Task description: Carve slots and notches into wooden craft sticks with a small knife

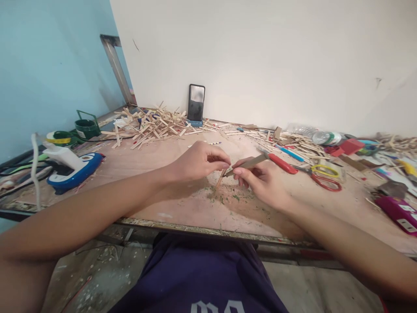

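My left hand (pixel 198 161) is closed in a pinch on a thin wooden stick (pixel 220 178) that slants down toward the tabletop. My right hand (pixel 262 180) is closed on a flat brown strip (pixel 248 164), whose near end meets the stick's top just under my left fingertips. Both hands hover over the middle of the wooden table (pixel 182 217), above a small patch of greenish shavings (pixel 228 196).
A heap of wooden sticks (pixel 153 126) lies at the back left with a black phone (pixel 196 102) propped against the wall. Red-handled pliers (pixel 282 163), scissors (pixel 321 176), a blue-and-white glue gun (pixel 73 167), a green pot (pixel 86 128) and mixed clutter (pixel 358 150) surround the hands.
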Tool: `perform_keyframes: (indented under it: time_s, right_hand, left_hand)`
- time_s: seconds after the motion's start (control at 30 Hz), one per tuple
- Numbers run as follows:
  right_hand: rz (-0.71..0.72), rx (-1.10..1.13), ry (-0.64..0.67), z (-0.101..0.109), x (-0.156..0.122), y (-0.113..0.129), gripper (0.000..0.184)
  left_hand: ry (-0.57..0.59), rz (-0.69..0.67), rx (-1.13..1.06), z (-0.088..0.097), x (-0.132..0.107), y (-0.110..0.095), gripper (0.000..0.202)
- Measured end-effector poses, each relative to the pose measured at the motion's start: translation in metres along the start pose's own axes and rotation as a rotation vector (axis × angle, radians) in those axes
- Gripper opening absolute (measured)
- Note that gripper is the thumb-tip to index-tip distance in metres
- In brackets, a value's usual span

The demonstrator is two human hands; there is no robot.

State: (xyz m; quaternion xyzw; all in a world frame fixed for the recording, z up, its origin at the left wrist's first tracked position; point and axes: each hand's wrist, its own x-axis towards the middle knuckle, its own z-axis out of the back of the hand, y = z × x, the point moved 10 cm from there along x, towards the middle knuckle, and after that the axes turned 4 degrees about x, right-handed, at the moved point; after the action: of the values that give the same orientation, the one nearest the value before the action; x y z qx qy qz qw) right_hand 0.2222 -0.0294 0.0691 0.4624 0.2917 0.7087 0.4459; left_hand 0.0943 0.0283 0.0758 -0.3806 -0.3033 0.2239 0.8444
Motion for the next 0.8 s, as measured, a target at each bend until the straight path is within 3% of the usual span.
perform_keyframes:
  time_s: [0.37, 0.53, 0.8]
  right_hand:
    - [-0.016, 0.050, -0.029, 0.0010, -0.0008, -0.0072, 0.055]
    - [-0.001, -0.010, 0.021, -0.0054, -0.0029, -0.0067, 0.053]
    - [0.031, 0.023, -0.036, 0.0027, -0.0024, -0.0005, 0.046]
  left_hand:
    - [-0.012, 0.005, 0.039, 0.0009, 0.0001, 0.0019, 0.020]
    - [-0.004, -0.030, 0.002, -0.0014, -0.0002, -0.0013, 0.019]
    - [-0.005, -0.005, 0.041, 0.0004, -0.0003, 0.0015, 0.020]
